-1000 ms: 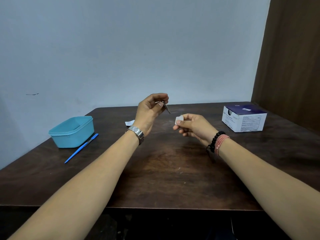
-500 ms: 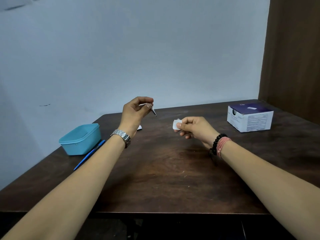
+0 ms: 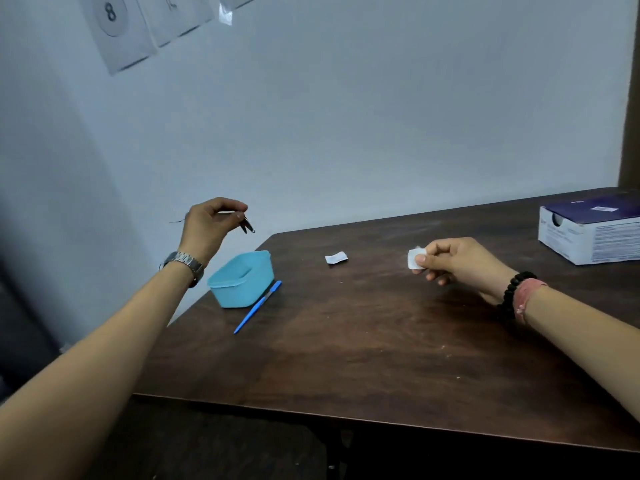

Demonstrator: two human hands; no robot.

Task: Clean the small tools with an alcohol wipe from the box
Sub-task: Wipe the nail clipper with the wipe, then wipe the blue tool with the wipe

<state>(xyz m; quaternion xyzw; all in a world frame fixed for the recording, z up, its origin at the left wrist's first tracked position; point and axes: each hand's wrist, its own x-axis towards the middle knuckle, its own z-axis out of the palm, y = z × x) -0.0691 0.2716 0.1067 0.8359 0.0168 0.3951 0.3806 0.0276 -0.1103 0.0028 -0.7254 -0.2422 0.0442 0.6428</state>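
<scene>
My left hand (image 3: 207, 226) pinches small metal tweezers (image 3: 247, 225) by their top, tips pointing down, in the air just above the back of the open blue plastic tub (image 3: 242, 280). My right hand (image 3: 457, 259) pinches a folded white alcohol wipe (image 3: 415, 258) between thumb and fingers, low over the middle of the dark wooden table (image 3: 363, 341). The white and purple wipe box (image 3: 588, 233) stands at the far right. A blue-handled tool (image 3: 258, 306) lies on the table beside the tub.
A torn white wipe wrapper (image 3: 336, 258) lies near the table's back edge. The wall is close behind the table, with paper sheets (image 3: 117, 26) taped at the upper left. A brown panel borders the right edge.
My left hand has carried the tweezers leftward, away from the wipe, to above the blue tub. The view has swung left and up. My right hand still holds the wipe.
</scene>
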